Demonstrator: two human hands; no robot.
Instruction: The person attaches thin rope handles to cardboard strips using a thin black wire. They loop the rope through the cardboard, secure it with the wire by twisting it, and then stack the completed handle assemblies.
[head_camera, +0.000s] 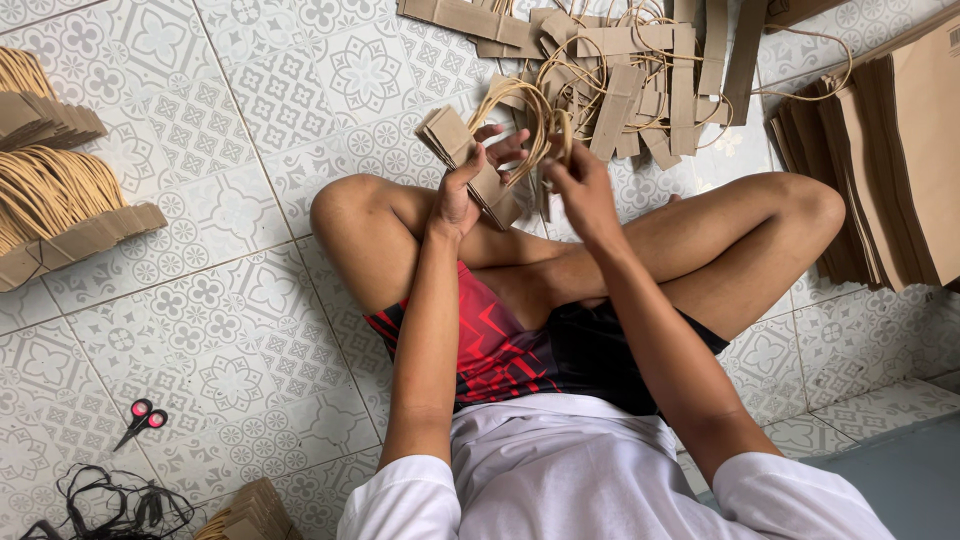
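Left hand (462, 190) clenched on a stack of brown folded card strips with tan cord handles (470, 150), right hand (580, 185) pinching its cord loops just beside, above crossed legs (560, 260).

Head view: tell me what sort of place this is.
Probably a home floor used as a makeshift workshop for paper-bag handles. The person sits cross-legged on patterned floor tiles, with a loose pile of brown paper strips and cord loops in front, stacked brown paper sheets to the right, and small scissors nearby.
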